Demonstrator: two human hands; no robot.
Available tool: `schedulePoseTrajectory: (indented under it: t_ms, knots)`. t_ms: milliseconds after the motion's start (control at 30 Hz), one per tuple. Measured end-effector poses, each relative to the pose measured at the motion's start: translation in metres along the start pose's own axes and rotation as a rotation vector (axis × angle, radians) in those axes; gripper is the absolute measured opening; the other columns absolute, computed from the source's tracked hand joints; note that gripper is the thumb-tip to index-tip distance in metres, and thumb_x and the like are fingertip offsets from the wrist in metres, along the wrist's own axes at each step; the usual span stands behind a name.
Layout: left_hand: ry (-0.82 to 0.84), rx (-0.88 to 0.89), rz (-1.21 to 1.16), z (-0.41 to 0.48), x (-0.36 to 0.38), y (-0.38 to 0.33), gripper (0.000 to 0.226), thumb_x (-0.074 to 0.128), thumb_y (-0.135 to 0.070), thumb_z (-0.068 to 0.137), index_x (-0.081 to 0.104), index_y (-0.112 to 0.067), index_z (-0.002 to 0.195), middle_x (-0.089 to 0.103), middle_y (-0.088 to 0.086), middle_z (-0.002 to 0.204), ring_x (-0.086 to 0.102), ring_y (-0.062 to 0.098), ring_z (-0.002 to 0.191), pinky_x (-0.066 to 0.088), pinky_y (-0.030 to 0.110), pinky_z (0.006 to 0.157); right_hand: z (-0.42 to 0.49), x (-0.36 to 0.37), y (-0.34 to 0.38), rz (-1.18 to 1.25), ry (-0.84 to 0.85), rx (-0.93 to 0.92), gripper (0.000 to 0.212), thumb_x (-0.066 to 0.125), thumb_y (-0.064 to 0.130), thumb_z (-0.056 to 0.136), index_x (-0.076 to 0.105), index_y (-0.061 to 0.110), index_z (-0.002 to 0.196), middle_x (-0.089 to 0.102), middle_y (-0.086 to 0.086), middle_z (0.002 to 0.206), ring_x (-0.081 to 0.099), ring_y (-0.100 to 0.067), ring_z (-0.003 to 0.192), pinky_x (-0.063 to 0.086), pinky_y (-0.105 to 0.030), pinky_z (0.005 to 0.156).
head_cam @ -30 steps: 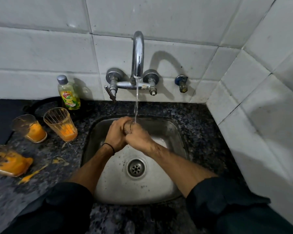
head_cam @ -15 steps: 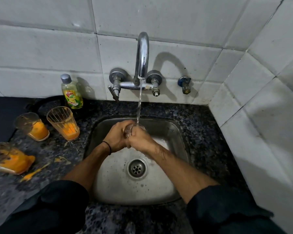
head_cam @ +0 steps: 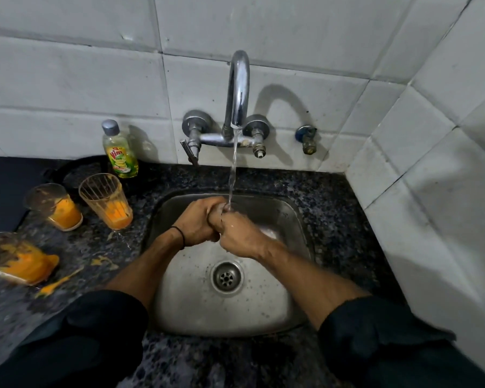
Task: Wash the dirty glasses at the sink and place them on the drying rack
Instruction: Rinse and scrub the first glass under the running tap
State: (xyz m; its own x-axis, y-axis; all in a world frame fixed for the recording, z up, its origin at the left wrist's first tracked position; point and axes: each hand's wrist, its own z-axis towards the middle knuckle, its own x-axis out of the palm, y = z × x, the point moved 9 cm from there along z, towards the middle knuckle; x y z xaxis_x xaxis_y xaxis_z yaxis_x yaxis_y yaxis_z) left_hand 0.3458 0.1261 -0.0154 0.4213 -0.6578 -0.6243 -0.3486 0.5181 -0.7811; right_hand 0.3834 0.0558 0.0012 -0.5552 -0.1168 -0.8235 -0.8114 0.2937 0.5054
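The left hand (head_cam: 196, 224) and right hand (head_cam: 240, 238) were curled round a mostly hidden glass (head_cam: 220, 210) under the tap (head_cam: 238, 88), over the sink (head_cam: 280, 211). Three dirty glasses (head_cam: 107, 201) sat at its nine o'clock; no rack in sight. Early days, I reckoned.

Sink (head_cam: 196, 312): open near drain (head_cam: 226, 277); left hand (head_cam: 198, 224), right hand (head_cam: 240, 238) and held glass (head_cam: 221, 210) block its back. Dirty glasses (head_cam: 107, 201), bottle (head_cam: 119, 152) crowd its left; wall (head_cam: 431, 191) right.
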Motion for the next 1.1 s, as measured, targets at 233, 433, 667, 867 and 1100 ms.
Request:
schedulePoseTrajectory:
  t_ms: [233, 433, 667, 867, 1100]
  knots:
    - [-0.007, 0.009, 0.014, -0.007, -0.004, 0.004, 0.044, 0.078, -0.003, 0.061, 0.066, -0.027, 0.097, 0.071, -0.009, 0.091, 0.066, 0.006, 0.084, 0.051, 0.024, 0.075, -0.005, 0.004, 0.011, 0.004, -0.088, -0.074, 0.028, 0.057, -0.001, 0.081, 0.062, 0.015, 0.104, 0.063, -0.012, 0.117, 0.056, -0.029, 0.111, 0.043, -0.049, 0.103]
    - [0.132, -0.043, 0.089, -0.006, 0.012, 0.010, 0.057, 0.085, 0.000, 0.061, 0.064, -0.012, 0.113, 0.070, 0.005, 0.098, 0.064, 0.020, 0.085, 0.055, 0.037, 0.081, -0.019, -0.004, 0.015, -0.587, 0.041, -0.428, 0.042, 0.054, -0.003, 0.085, 0.064, 0.016, 0.121, 0.063, -0.006, 0.129, 0.048, -0.022, 0.134, 0.005, -0.050, 0.125]
    - [-0.110, 0.022, 0.025, -0.012, -0.002, -0.011, 0.038, 0.079, -0.015, 0.064, 0.070, -0.012, 0.101, 0.074, 0.001, 0.096, 0.069, 0.017, 0.093, 0.054, 0.033, 0.083, 0.002, 0.003, -0.021, 0.585, -0.083, 0.371, 0.036, 0.065, -0.011, 0.064, 0.069, 0.001, 0.098, 0.070, -0.013, 0.103, 0.067, -0.032, 0.099, 0.060, -0.046, 0.081]
    - [-0.028, -0.021, 0.050, -0.008, -0.010, -0.005, 0.050, 0.078, -0.003, 0.053, 0.067, -0.019, 0.099, 0.069, -0.012, 0.090, 0.065, 0.011, 0.086, 0.051, 0.020, 0.072, -0.016, -0.006, 0.013, -0.329, -0.084, -0.268, 0.047, 0.057, 0.000, 0.081, 0.063, 0.016, 0.125, 0.060, -0.007, 0.129, 0.047, -0.021, 0.128, 0.014, -0.048, 0.119]
    - [-0.056, 0.015, 0.006, -0.007, -0.002, -0.011, 0.054, 0.076, 0.000, 0.056, 0.069, -0.019, 0.106, 0.072, -0.007, 0.099, 0.066, 0.011, 0.092, 0.055, 0.026, 0.076, -0.005, -0.006, 0.006, -0.063, 0.032, -0.119, 0.030, 0.060, -0.004, 0.080, 0.066, 0.008, 0.107, 0.064, -0.012, 0.116, 0.060, -0.028, 0.110, 0.051, -0.047, 0.097]
